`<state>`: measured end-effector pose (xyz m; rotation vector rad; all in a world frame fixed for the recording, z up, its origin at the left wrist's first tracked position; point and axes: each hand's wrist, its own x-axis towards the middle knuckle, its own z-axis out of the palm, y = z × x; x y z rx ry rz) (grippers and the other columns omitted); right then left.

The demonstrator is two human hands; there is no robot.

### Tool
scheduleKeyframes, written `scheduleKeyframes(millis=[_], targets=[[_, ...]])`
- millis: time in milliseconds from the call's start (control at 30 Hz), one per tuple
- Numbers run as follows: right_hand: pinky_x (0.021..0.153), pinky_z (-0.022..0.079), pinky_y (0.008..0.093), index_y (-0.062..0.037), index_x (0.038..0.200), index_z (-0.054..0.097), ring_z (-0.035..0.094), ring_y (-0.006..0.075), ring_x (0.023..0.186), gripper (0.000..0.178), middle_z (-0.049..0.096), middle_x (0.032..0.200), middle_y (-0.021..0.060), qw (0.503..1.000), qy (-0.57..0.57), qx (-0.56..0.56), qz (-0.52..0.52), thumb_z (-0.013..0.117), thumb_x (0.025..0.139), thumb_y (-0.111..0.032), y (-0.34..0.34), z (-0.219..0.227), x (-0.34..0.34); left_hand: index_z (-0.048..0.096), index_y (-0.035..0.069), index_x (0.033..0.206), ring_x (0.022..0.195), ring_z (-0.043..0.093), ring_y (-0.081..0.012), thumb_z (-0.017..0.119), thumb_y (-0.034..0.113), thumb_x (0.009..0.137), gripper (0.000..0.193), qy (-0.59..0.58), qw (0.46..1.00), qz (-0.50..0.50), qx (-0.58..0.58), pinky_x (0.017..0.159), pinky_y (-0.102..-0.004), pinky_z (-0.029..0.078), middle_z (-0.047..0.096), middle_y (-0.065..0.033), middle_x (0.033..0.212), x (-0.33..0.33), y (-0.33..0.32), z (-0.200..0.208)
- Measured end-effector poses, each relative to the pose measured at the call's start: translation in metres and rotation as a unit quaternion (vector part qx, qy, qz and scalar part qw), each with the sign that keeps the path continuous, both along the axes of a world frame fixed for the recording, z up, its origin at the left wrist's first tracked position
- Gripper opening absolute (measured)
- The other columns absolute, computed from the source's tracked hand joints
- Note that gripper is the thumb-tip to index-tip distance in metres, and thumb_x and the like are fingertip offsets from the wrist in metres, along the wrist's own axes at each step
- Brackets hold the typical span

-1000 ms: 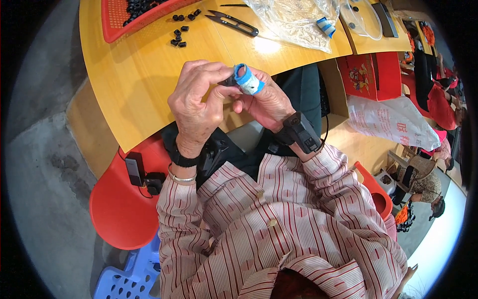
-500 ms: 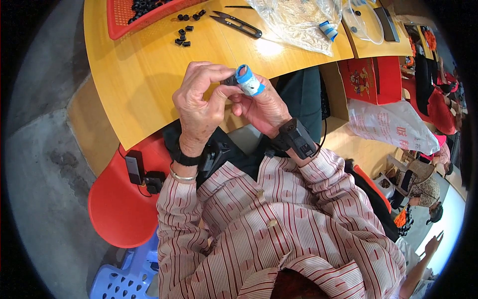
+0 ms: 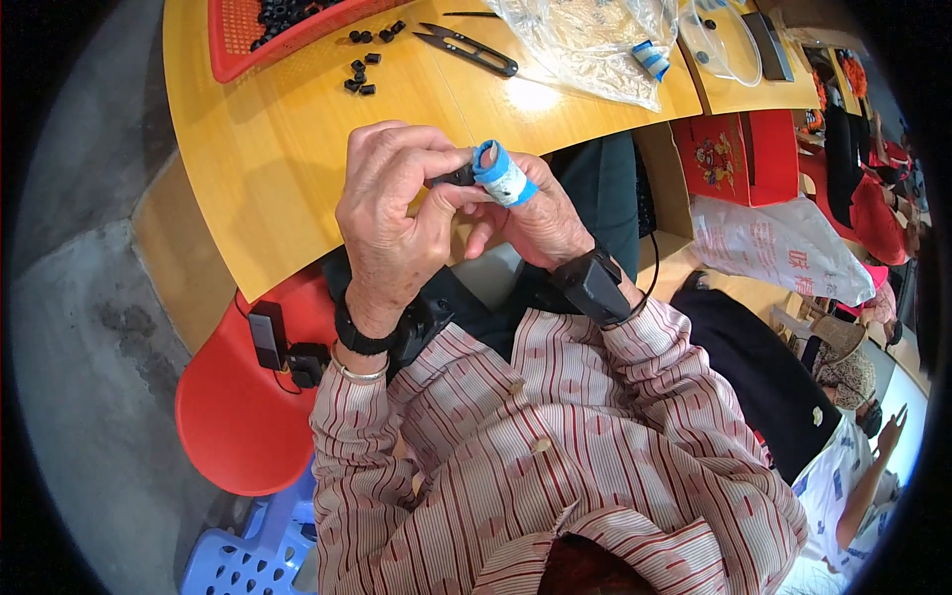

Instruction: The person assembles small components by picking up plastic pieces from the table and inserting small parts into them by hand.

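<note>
My left hand (image 3: pixel 392 203) pinches a small black piece (image 3: pixel 455 177) between thumb and fingertips, above the near edge of the table. My right hand (image 3: pixel 545 223) meets it from the right, fingers curled beneath, its thumb against the piece's right end. Around that thumb is a blue-and-white wrap (image 3: pixel 508 178), with the thumb tip showing through its open end. The fingers hide much of the black piece. Several short black cylinders (image 3: pixel 367 89) lie on the table beyond my left hand, close to black thread snips (image 3: pixel 466 49).
A red basket (image 3: pixel 230 61) of black pieces stands at the far left of the table (image 3: pixel 288 159). A clear plastic bag (image 3: pixel 585 59) lies at the back, a blue-and-white roll (image 3: pixel 651 60) on it. A red box (image 3: pixel 716 159) is right; a red chair (image 3: pixel 233 416) is left.
Both hands have shifted slightly toward me and the right wrist has turned a little. More of the black piece shows between them. A person in dark clothing has come nearer at the right.
</note>
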<state>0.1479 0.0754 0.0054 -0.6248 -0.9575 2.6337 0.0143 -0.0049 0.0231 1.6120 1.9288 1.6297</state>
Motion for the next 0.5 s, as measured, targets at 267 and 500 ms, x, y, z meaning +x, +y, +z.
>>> scheduleKeyframes(millis=[267, 500], targets=[[0.049, 0.054, 0.0229, -0.0004, 0.106, 0.060, 0.065, 0.0141, 0.087, 0.039, 0.065, 0.091, 0.0062, 0.997, 0.005, 0.074, -0.021, 0.060, 0.087, -0.035, -0.002, 0.008, -0.001, 0.062, 0.003, 0.082, 0.087, 0.054, -0.0271, 0.069, 0.000, 0.063, 0.020, 0.003, 1.000, -0.024, -0.008, 0.076, -0.0348, 0.046, 0.060, -0.0079, 0.086, -0.001, 0.000, 0.003], [0.050, 0.054, 0.0228, -0.0008, 0.103, 0.061, 0.065, 0.0135, 0.084, 0.037, 0.064, 0.088, 0.0061, 0.997, -0.016, 0.056, -0.040, 0.063, 0.085, -0.032, -0.002, 0.004, -0.002, 0.062, 0.002, 0.083, 0.088, 0.055, -0.0269, 0.072, 0.003, 0.066, 0.020, 0.027, 0.998, -0.054, -0.018, 0.076, -0.0342, 0.046, 0.061, -0.0085, 0.087, -0.002, 0.005, 0.003]])
